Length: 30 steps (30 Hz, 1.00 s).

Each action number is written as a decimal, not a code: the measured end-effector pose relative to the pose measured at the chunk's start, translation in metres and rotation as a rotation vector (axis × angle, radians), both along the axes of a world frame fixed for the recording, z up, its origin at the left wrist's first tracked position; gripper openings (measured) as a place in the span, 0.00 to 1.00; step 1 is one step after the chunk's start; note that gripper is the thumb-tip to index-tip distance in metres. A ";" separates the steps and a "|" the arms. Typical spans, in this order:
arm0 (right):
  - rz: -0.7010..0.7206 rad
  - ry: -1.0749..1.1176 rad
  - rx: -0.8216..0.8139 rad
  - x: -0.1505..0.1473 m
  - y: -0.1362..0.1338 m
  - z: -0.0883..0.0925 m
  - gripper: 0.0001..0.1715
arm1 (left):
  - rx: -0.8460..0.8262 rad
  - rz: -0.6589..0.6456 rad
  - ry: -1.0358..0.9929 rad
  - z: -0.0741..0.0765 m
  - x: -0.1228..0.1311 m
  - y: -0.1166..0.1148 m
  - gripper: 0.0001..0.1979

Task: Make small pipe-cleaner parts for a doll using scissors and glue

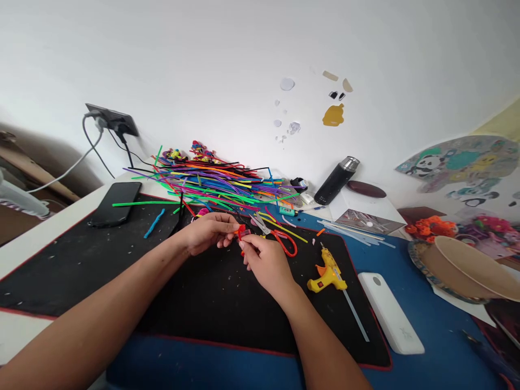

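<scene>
1. My left grip (212, 233) is pinching a small red-and-orange piece (242, 232) from its left side.
2. My right grip (266, 261) is pinching the same piece from its right, thumb and fingers bunching together.
3. The piece is sitting between my two sets of fingertips, over the black mat (195, 309).
4. Its orange bit is facing my left grip, and its red part is showing in the gap; my fingers are covering so much that I cannot tell its long axis or which end is leading.
5. Just beyond my right grip, the scissors (263, 226) are pointing their blades away and leftward, red handles slanting back to the right.
6. Farther right, the yellow glue gun (333, 269) is aiming its nozzle away from me, its pale stick (357, 317) trailing nearer.
7. Beyond my grips, coloured pipe cleaners (227, 187) are lying heaped, mostly running left to right.
</scene>
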State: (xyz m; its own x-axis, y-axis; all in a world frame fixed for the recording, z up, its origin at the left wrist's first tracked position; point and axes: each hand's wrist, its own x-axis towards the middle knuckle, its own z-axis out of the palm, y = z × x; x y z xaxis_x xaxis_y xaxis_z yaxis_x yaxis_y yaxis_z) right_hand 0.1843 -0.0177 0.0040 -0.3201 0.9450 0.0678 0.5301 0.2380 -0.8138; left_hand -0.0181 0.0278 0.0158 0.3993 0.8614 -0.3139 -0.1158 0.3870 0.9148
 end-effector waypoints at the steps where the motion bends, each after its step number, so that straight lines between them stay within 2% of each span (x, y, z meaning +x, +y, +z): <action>1: 0.004 0.046 -0.039 0.000 0.001 -0.001 0.14 | 0.000 -0.016 -0.010 0.001 -0.001 0.000 0.15; 7: 0.047 0.151 -0.205 0.004 0.004 0.001 0.13 | -0.005 -0.183 -0.009 0.007 -0.005 -0.004 0.16; 12: 0.044 0.147 -0.258 0.009 0.007 0.005 0.12 | 0.057 -0.296 0.118 0.014 -0.010 -0.005 0.16; 19: 0.043 -0.108 -0.073 0.009 0.006 0.007 0.07 | 0.180 -0.442 0.305 0.020 -0.013 -0.004 0.15; 23: 0.029 -0.258 0.060 0.008 0.006 0.009 0.06 | 0.192 -0.472 0.378 0.019 -0.012 -0.005 0.17; 30: 0.039 -0.325 0.100 0.008 0.007 0.008 0.07 | 0.214 -0.492 0.489 0.009 -0.009 -0.006 0.18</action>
State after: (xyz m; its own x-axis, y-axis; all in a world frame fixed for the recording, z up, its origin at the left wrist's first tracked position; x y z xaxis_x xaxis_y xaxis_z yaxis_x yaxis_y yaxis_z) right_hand 0.1927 -0.0110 0.0123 -0.3760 0.9254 0.0480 0.7468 0.3333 -0.5754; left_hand -0.0272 0.0217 0.0248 0.6132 0.6808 -0.4006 0.4677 0.0958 0.8787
